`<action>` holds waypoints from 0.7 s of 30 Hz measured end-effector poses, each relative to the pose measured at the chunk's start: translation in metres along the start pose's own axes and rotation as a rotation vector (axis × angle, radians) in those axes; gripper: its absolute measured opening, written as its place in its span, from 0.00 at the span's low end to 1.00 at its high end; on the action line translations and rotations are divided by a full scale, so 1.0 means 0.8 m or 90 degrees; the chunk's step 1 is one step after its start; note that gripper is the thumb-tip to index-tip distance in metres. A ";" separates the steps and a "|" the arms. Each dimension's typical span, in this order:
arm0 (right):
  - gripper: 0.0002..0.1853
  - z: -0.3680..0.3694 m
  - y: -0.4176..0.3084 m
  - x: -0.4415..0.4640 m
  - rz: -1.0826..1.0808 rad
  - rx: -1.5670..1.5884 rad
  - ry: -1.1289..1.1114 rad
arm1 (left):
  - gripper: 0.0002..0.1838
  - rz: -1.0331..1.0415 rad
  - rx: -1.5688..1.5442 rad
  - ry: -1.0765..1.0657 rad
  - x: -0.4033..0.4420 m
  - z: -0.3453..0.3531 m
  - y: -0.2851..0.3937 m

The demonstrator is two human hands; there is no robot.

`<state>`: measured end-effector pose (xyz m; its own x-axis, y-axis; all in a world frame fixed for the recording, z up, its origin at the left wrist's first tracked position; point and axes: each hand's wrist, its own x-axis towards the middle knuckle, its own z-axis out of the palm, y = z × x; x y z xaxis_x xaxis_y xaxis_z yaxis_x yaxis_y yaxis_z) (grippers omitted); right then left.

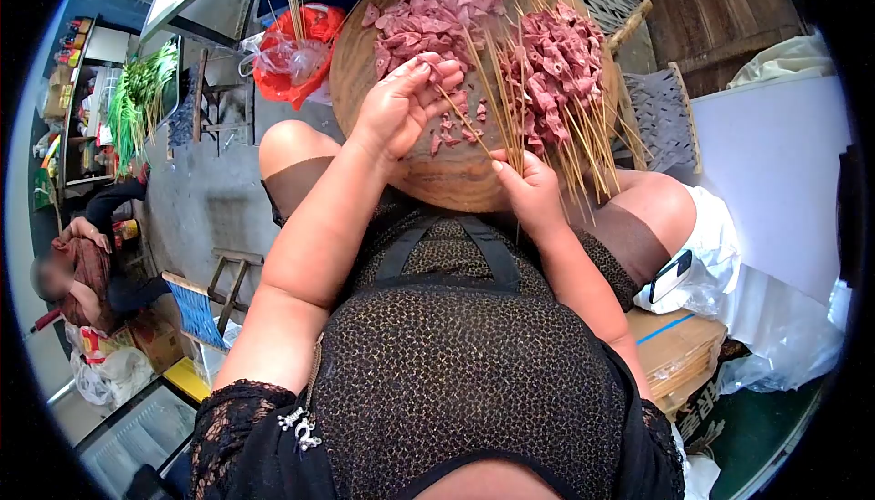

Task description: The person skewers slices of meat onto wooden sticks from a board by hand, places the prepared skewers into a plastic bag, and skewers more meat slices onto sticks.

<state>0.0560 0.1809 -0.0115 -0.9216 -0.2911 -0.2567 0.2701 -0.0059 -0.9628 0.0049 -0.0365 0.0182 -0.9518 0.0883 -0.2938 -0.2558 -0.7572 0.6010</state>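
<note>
A round wooden board rests across my knees. My left hand is over the board's near left part, thumb and fingers drawn together at the tip of a bamboo skewer. A small piece of raw meat seems to be pinched there, mostly hidden by the fingers. The skewer's other end reaches my right hand, which is closed around several bamboo skewers standing upright in a fan. Loose pink meat slices are heaped behind my left hand. Right of the skewer bundle lies a pile of threaded meat skewers.
A red plastic bag with more skewers stands left of the board. Woven stools are on the right, near a white panel. A phone lies by my right thigh. Another person sits far left, near green leafy vegetables.
</note>
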 end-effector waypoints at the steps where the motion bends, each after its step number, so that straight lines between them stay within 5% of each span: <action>1: 0.09 0.000 -0.002 0.000 0.000 -0.001 0.000 | 0.13 0.000 -0.001 0.000 0.000 0.001 0.001; 10: 0.09 0.002 -0.007 0.011 0.075 0.108 -0.020 | 0.13 -0.065 0.029 -0.008 -0.009 0.008 -0.037; 17: 0.08 0.007 0.002 0.024 -0.044 0.139 0.022 | 0.14 -0.140 0.059 -0.022 -0.027 0.020 -0.063; 19: 0.07 0.003 -0.002 0.020 0.033 0.154 0.041 | 0.14 -0.056 0.423 -0.015 -0.008 0.013 -0.014; 21: 0.07 0.003 -0.005 0.020 0.032 0.168 0.053 | 0.14 0.158 0.664 0.154 0.031 -0.042 0.024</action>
<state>0.0406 0.1736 -0.0116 -0.9221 -0.2180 -0.3197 0.3688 -0.2451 -0.8966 -0.0182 -0.0704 -0.0030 -0.9672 -0.2069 -0.1471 -0.1877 0.1928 0.9631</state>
